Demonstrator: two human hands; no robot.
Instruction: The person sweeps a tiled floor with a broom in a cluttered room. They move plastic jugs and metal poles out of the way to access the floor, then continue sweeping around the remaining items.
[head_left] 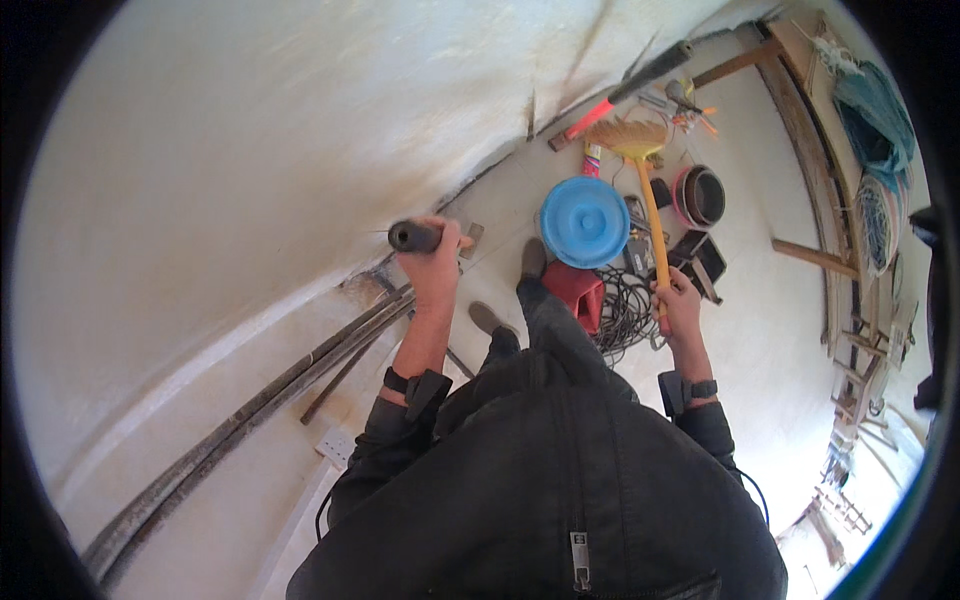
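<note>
- Crowding the floor right of centre in the frame were a blue lid point(584, 221), a red case point(577, 292), tangled black cables point(625, 310) and a dark bowl point(702, 196).
- Left hand point(434, 262), grip wrapped tight, held a dark cylindrical handle point(413, 236) at frame centre; its long axis ran level, pointing left toward the white wall point(250, 150).
- Right hand point(680, 305), grip closed, clasped a yellow broom point(645, 180); the shaft ran up-frame, bristles uppermost.

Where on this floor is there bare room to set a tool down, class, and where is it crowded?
Bare floor lies to the person's right, between the right hand gripping the yellow broom and the wooden planks. It is crowded ahead: blue lid, red case, cables, round tub. Left hand grips a dark handle near the pipes along the wall.
</note>
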